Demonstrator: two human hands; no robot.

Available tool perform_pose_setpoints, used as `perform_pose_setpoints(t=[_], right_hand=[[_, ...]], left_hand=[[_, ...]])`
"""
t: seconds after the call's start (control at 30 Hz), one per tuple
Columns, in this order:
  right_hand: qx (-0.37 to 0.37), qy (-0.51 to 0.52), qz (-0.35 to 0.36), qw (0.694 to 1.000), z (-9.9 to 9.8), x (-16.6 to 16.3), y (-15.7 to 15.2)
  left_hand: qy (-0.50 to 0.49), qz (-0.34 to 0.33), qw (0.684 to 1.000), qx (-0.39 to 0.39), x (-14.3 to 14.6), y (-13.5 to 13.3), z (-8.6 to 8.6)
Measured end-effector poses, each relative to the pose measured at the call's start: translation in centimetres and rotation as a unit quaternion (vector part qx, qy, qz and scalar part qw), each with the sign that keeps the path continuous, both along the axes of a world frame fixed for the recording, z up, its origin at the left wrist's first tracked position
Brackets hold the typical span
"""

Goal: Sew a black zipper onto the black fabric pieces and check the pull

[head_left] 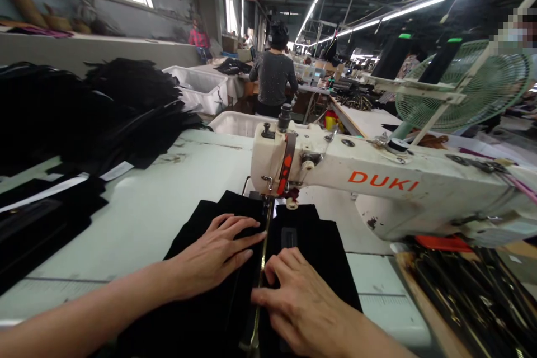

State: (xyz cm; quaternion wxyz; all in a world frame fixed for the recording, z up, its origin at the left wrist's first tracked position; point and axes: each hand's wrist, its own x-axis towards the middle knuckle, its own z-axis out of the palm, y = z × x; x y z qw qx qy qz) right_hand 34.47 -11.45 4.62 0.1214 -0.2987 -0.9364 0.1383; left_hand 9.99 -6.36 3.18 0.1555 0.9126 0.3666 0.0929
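My left hand (pixel 213 254) lies flat with spread fingers on a black fabric piece (pixel 201 313), pressing it onto the white sewing table (pixel 159 207). My right hand (pixel 300 302) rests on the same fabric to the right of a metal zipper (pixel 262 268) that runs down its middle. Its fingertips touch the zipper edge. The fabric leads up under the needle area (pixel 268 198) of a white DUKI sewing machine (pixel 377 184). Neither hand grips anything.
Piles of black fabric pieces (pixel 84 112) cover the table's left side. A tray of dark zipper strips (pixel 474 296) sits at the right. A green fan (pixel 465 86) stands behind the machine. White bins (pixel 201 86) and a person in grey (pixel 272 75) are farther back.
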Motion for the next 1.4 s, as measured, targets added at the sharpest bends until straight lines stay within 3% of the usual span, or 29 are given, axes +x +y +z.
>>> perform_pose_setpoints(t=[0.13,0.2,0.3,0.37,0.5,0.67,0.83,0.97,1.2,1.4], right_hand=[[-0.155,0.041,0.149,0.976,2.1,0.3,-1.5],[-0.189,0.091,0.091,0.973,2.1,0.4,-1.2],[-0.065,0.121,-0.119,0.983,0.1,0.4,0.2],[0.031,0.102,-0.176,0.979,-1.7,0.2,1.0],[0.11,0.04,-0.171,0.978,-4.1,-0.1,1.5],[0.172,0.003,-0.148,0.974,-4.6,0.1,1.8],[0.255,0.015,-0.105,0.961,-5.5,0.4,3.0],[0.31,0.08,-0.126,0.939,-6.9,0.0,3.7],[0.337,0.109,-0.137,0.925,-8.1,-0.6,4.3],[0.343,0.096,-0.126,0.926,-8.6,-0.3,4.5]], left_hand=[[0.013,-0.014,1.0,-0.003,0.0,-0.4,-0.2],[0.015,-0.014,1.0,-0.001,0.0,-0.5,-0.3],[0.017,-0.01,1.0,0.02,0.1,-0.8,-0.3],[0.016,-0.009,0.999,0.039,0.1,-1.0,-0.5],[0.002,0.0,0.995,0.103,-0.1,-1.5,-1.3],[0.018,0.013,0.982,0.185,-0.5,-1.7,-2.8],[0.03,-0.013,0.98,0.195,-0.8,-1.5,-2.8],[0.034,-0.039,0.98,0.193,-0.7,-0.8,-3.1],[0.01,-0.057,0.974,0.22,-1.0,0.1,-5.2],[0.01,-0.054,0.977,0.205,-1.1,0.3,-5.5]])
